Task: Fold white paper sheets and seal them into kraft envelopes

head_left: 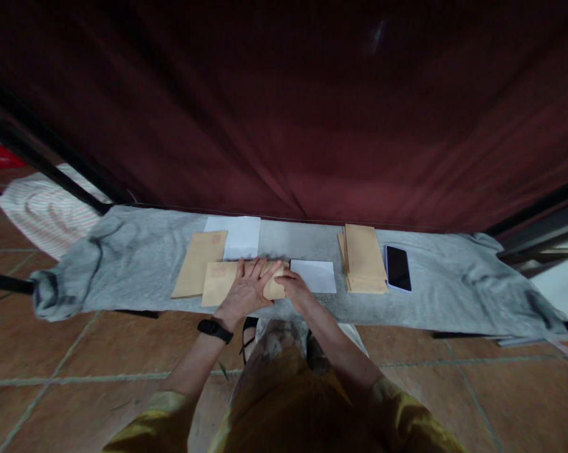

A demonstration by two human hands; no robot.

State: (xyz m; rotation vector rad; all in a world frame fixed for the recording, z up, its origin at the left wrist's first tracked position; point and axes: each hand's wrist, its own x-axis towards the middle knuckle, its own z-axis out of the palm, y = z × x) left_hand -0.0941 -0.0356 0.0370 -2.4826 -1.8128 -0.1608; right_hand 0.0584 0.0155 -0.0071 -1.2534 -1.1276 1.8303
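Observation:
A brown paper envelope [216,286] lies lengthwise on the grey cloth-covered surface in front of me, with faint red print at its left end. My left hand [249,292], a black band on its wrist, presses flat on the envelope with fingers spread. At the envelope's right end, my right hand [293,287] has its fingers curled in and gripping the edge by the flap. Just right of that hand is a white folded sheet [316,277]. Another brown envelope [194,264] rests slantwise at the left, partly over white paper [241,234].
A stack of brown envelopes [365,255] sits to the right, beside a dark-screened phone [398,268]. Grey cloth [137,258] covers the narrow bench. Behind it hangs a dark red curtain [303,138]. Dark metal bars [43,157] frame both sides, with striped cloth [52,204] at left.

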